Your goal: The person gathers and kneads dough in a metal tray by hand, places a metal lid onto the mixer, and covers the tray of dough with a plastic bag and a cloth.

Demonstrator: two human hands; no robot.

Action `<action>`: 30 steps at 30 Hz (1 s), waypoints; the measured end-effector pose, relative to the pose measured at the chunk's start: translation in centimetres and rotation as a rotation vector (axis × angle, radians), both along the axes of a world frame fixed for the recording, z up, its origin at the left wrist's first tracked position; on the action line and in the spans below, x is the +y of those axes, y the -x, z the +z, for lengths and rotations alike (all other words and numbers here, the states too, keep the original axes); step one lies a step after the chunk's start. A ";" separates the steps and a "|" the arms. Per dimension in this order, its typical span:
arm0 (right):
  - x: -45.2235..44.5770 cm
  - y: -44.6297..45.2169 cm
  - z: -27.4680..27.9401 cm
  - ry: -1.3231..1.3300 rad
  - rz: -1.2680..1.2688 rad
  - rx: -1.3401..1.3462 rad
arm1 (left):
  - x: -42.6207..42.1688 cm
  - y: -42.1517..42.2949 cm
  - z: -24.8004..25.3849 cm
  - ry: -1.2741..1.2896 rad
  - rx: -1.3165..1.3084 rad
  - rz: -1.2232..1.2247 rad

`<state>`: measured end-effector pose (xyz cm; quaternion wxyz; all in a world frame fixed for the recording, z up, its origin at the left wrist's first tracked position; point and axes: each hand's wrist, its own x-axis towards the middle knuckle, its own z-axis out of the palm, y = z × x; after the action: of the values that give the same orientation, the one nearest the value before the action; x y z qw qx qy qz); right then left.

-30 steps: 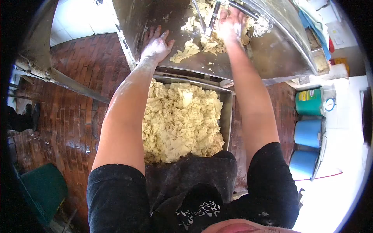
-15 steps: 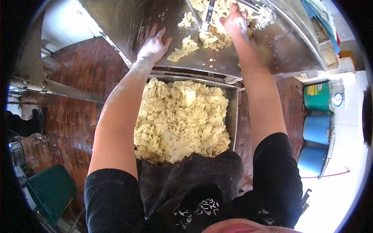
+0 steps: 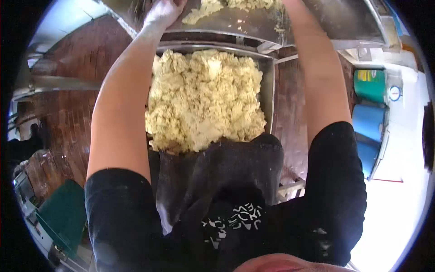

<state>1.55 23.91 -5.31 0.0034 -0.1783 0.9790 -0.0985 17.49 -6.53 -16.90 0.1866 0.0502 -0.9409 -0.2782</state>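
At the top edge of the head view, the left hand (image 3: 167, 10) is on the metal work surface (image 3: 258, 27), just beside a flattened piece of dough (image 3: 201, 12); its fingers are cut off by the frame, so whether they are spread or pressed together I cannot tell. The right arm (image 3: 317, 63) reaches up past more dough scraps (image 3: 249, 4), its hand out of sight, so its state cannot be told either. Between the two arms, below the surface, a metal bin (image 3: 270, 86) holds a large, lumpy, pale dough mass (image 3: 204, 99), close to the dark apron (image 3: 222, 167).
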 end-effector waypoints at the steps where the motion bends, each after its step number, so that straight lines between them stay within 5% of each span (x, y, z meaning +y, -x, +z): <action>1: 1.4 -1.2 0.1 0.106 0.126 -0.023 | 0.2 -0.7 1.0 0.105 -0.016 0.038; 2: 3.2 -1.9 -0.2 0.218 0.241 -0.048 | 0.6 -1.0 1.6 0.216 -0.032 0.065; 3: 4.6 -2.5 -1.6 0.245 0.445 0.216 | 0.5 -0.9 1.3 0.170 -0.027 0.054; 6: 5.8 -6.4 -1.4 -0.036 0.387 0.236 | 0.0 -0.3 0.3 0.070 -0.031 0.034; 8: 4.5 -11.4 0.0 0.196 0.080 -0.334 | 0.1 -0.4 0.9 0.055 -0.059 0.037; 10: 2.7 -17.3 0.7 -0.005 0.357 0.031 | 0.1 -0.4 0.9 0.052 -0.082 0.047; 15: -7.4 -27.2 -2.3 0.231 0.076 -0.916 | 0.6 -0.7 1.9 0.089 -0.145 0.075; 17: -10.4 -28.5 -17.1 0.248 0.226 -0.796 | 0.7 -1.4 3.3 0.177 -0.164 0.086; 20: -13.5 -32.2 -25.4 -0.013 0.232 -0.670 | -0.9 2.1 -2.8 0.368 0.129 0.094; 25: -11.3 -30.2 -21.2 -0.142 0.449 -0.805 | -0.6 1.8 -1.4 0.364 0.060 0.109; 26: -10.8 -29.8 -13.9 -0.072 0.281 -0.928 | -0.5 1.3 -1.4 0.378 0.034 0.114; 30: -7.5 -23.9 -3.6 0.418 0.139 -0.222 | -0.8 1.8 -2.6 0.303 0.081 0.092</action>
<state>25.42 16.40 -8.88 0.0809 -0.2303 0.9164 -0.3173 15.67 -7.32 -19.52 0.2425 0.0533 -0.9604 -0.1262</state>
